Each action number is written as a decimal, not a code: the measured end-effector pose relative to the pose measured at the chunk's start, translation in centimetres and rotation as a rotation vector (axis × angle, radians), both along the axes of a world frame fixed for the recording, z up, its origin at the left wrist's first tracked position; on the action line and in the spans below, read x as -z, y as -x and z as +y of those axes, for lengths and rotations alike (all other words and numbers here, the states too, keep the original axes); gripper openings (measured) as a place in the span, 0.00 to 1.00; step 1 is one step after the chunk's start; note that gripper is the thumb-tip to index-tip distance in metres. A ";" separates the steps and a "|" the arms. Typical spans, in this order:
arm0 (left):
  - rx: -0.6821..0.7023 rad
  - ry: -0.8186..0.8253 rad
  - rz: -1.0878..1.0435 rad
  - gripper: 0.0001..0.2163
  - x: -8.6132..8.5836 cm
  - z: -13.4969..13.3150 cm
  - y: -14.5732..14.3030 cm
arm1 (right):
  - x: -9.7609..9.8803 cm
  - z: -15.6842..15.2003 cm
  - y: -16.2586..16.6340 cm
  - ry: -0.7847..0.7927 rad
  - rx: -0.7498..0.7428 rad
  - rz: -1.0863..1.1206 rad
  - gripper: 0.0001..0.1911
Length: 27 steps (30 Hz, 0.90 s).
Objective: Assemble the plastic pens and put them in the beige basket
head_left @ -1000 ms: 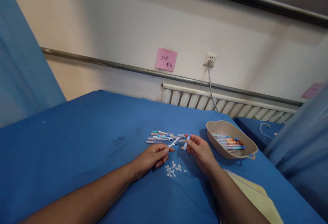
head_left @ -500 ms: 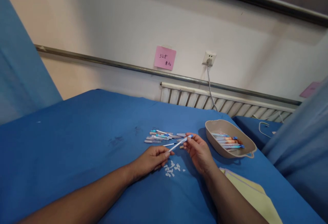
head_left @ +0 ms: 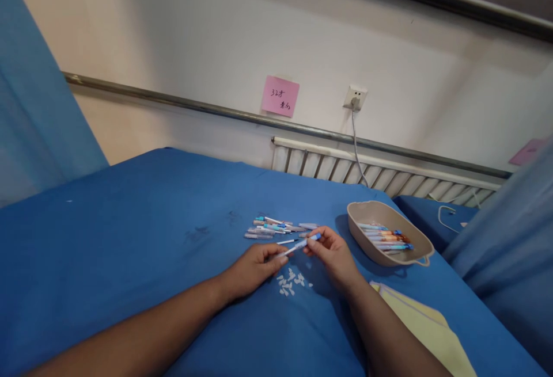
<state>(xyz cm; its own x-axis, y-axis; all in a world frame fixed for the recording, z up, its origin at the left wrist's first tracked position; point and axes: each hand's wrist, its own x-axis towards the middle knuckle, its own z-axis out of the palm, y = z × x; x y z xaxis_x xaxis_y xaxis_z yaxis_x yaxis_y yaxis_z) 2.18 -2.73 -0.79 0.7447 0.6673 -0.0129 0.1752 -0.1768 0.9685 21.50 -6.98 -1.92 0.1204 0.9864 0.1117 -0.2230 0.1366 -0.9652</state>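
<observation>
Both my hands hold one thin pen with a pale barrel and a blue end, just above the blue cloth. My left hand pinches its near end, fingers curled. My right hand pinches the blue far end. Behind the pen lies a loose pile of pens and pen parts. Under my hands a scatter of several small white bits lies on the cloth. To the right stands a beige tray holding several assembled pens.
The blue cloth covers the whole table. A yellow sheet lies by my right forearm. Behind the table are a radiator, a wall socket with cable and a pink note. Blue curtains hang left and right.
One second ago each hand held a separate piece, a thin white rod left and a barrel right. They have come together into one pen held between both hands.
</observation>
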 end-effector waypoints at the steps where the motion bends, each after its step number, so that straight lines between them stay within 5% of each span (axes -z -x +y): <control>1: 0.003 -0.032 0.001 0.14 0.0 0.0 0.0 | 0.0 0.0 0.1 -0.002 -0.016 -0.041 0.16; 8: 0.010 -0.163 0.060 0.12 -0.2 -0.1 0.4 | 0.1 -0.2 0.3 -0.008 -0.107 -0.135 0.16; 27: 0.058 0.103 0.013 0.16 0.3 -0.1 0.1 | 0.1 -0.7 0.9 -0.019 -0.196 -0.102 0.14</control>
<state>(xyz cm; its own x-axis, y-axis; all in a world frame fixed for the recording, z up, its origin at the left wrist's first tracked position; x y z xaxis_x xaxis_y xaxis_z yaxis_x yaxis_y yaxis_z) 2.06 -2.85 -1.11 0.7811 0.6180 -0.0894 0.1804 -0.0862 0.9798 20.60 -7.65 -2.03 -0.0866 0.9874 0.1328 -0.1480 0.1191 -0.9818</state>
